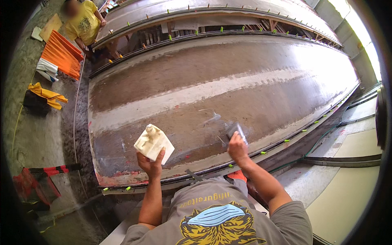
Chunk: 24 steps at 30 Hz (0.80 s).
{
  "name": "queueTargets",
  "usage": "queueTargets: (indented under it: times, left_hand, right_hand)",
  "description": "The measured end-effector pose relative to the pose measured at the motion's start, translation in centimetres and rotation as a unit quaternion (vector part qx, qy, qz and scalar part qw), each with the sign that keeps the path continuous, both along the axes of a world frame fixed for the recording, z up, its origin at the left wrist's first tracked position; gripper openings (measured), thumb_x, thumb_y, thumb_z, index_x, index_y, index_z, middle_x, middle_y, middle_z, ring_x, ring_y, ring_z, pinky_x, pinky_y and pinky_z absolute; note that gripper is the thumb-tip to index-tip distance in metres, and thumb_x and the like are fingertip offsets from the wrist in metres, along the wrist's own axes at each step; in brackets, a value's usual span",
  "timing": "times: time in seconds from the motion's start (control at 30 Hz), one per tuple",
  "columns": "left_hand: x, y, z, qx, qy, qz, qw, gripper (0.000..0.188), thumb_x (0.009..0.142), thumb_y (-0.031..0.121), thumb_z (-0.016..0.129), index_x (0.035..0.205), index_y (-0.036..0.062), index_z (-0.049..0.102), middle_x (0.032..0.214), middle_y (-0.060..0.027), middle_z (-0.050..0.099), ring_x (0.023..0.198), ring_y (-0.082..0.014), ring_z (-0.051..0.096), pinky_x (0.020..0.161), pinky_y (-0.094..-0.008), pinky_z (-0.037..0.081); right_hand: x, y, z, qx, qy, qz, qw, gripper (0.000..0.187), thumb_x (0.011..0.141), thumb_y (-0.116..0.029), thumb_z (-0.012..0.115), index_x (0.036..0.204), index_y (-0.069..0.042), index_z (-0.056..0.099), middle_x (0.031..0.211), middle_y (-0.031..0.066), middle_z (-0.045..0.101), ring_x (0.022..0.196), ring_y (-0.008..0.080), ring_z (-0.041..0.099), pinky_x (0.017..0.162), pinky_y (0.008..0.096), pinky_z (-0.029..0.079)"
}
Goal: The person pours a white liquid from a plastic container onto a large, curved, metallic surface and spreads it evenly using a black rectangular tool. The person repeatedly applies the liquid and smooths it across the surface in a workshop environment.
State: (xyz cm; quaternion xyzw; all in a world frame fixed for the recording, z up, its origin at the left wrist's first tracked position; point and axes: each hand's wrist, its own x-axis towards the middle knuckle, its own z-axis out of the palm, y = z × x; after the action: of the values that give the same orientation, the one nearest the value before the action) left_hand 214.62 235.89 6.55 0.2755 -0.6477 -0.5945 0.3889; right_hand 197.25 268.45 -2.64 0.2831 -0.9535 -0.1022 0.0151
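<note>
My left hand [151, 165] is closed around the lower edge of a small cream-coloured board [165, 148], held above the near left part of a long work surface [192, 61]. A lump of pale paste [151, 131] sits on the board's upper side. Farther right, my right hand [237, 148] grips a dark, flat spreader [237, 129], which appears to rest on the brown, streaked surface. Whitish smears [214, 118] lie just left of the spreader.
Green and yellow clips [263, 153] line the surface's dark edge strip. Beyond it stands another long table [241, 8]. A person in a yellow shirt [83, 24] is at the far left, near orange cloth [61, 55]. Red mesh [36, 185] hangs at the left; pale panels [347, 196] lie right.
</note>
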Motion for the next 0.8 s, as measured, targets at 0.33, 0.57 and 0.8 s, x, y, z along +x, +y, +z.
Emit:
queueTargets:
  times: [0.33,0.57,0.8]
  left_hand:
    - [2.1,0.2,0.1,0.011,0.005,0.033,0.999,0.066,0.076,0.008,0.092,0.131,0.0021,0.057,0.121,-0.0087,0.068,0.109,-0.0188,0.067,0.099,-0.0366,0.053]
    - [3.3,-1.0,-0.1,-0.001,0.023,0.048,0.999,0.063,0.078,0.006,0.091,0.130,0.0019,0.056,0.122,-0.0097,0.068,0.109,-0.0190,0.068,0.097,-0.0367,0.055]
    - [5.2,-2.3,0.5,-0.008,0.015,0.084,0.996,0.065,0.078,0.007,0.091,0.132,0.0020,0.055,0.121,-0.0099,0.068,0.110,-0.0198,0.068,0.097,-0.0373,0.056]
  right_hand:
    - [3.3,-8.0,2.3,-0.105,-0.035,0.138,0.984,0.053,0.083,-0.010,0.065,0.127,0.018,0.058,0.083,0.0123,0.065,0.071,0.0201,0.070,0.057,0.0290,0.057]
    - [4.9,-8.4,-0.9,0.037,0.019,0.171,0.984,0.055,0.086,-0.019,0.062,0.128,0.017,0.061,0.084,0.0070,0.065,0.067,0.0132,0.064,0.049,0.0264,0.050]
    - [9.3,-16.2,3.8,-0.137,-0.064,0.384,0.911,0.045,0.092,-0.019,0.061,0.132,-0.001,0.067,0.089,0.0073,0.065,0.079,0.0196,0.065,0.053,0.0297,0.054]
